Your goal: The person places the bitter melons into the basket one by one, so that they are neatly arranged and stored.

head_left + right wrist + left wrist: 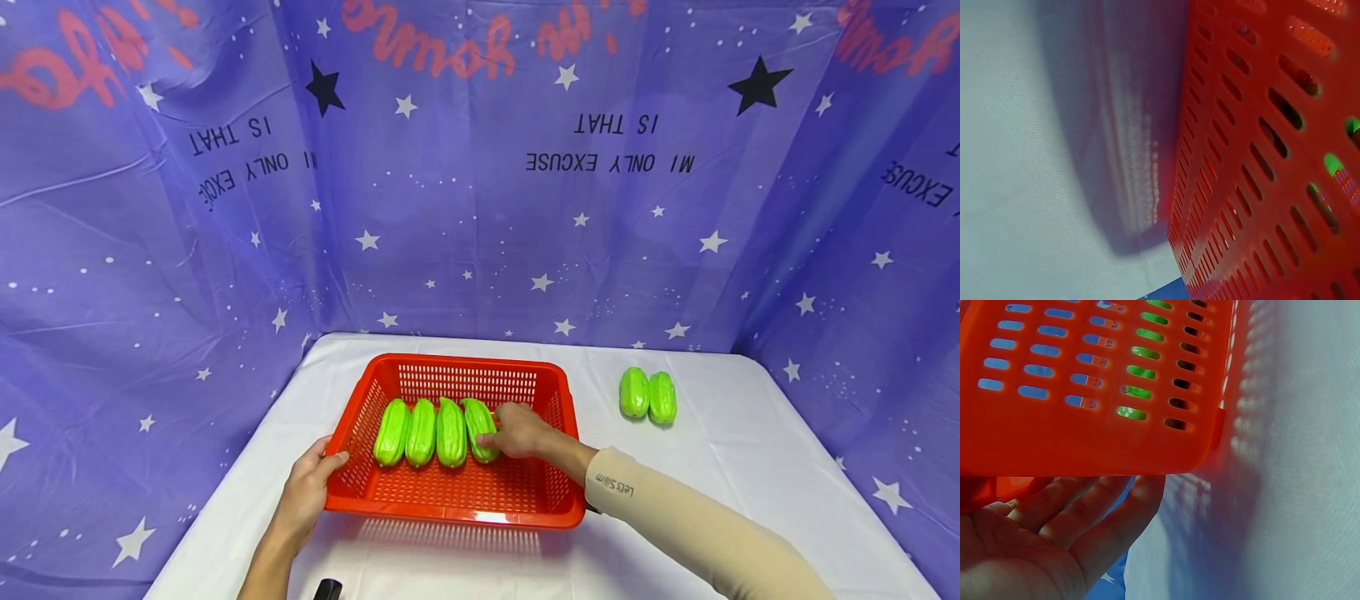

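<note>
- Head view: a red basket with slotted walls stands out against a white cloth. Four green gourds lie in it in a row, side by side, left of its middle.
- The left hand holds the basket at its left end; the thumb lies over the rim and the fingers are outside, so the rim is pinched between them.
- The right hand reaches inside over the right wall and pinches the fourth gourd, the rightmost of the row, with the thumb on its near part and the fingers on its right side. A beige sleeve covers the forearm.
- Two more gourds lie side by side on the cloth, right of the basket and apart from it.
- A black object shows at the bottom edge; a purple curtain with stars and lettering hangs behind.
- Left wrist view: the left hand's fingers are nearly straight and close together, reaching under the rim; the tips are hidden. Green shows through the slots.
- Right wrist view: the slotted wall fills the right side, with bits of green behind it; I cannot tell from here how the right hand's fingers lie.
</note>
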`<state>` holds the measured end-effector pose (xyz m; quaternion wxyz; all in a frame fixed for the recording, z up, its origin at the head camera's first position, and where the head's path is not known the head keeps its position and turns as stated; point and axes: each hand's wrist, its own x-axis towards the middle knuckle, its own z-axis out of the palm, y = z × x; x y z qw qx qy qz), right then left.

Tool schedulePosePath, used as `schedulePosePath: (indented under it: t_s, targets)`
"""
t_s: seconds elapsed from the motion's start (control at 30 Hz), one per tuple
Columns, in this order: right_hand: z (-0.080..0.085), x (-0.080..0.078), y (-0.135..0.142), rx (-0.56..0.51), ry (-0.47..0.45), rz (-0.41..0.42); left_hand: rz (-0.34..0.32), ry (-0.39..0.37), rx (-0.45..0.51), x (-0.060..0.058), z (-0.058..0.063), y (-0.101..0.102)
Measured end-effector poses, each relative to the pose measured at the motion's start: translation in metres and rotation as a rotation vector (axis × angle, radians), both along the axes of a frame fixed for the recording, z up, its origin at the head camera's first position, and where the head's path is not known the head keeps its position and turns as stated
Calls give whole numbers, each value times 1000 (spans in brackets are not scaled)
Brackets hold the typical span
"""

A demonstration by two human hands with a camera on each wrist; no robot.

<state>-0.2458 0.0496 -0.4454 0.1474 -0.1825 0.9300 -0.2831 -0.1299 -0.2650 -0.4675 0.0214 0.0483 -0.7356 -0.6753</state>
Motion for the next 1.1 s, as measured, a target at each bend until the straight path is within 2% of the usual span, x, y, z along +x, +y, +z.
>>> schedulePosePath:
  t_s: [0.27, 0.5, 0.87, 1.1]
  targets:
    - [-3, 3, 4, -2, 20, 33, -5, -5, 6, 1, -2, 2]
    - [1, 3, 7, 7, -8, 33, 7, -3, -1, 1, -1, 3]
    - [20, 12, 13, 3, -10, 48, 9, 31, -9, -1, 1, 2]
    - [33, 21, 15, -14, -11, 64, -2, 21, -9, 0, 1, 2]
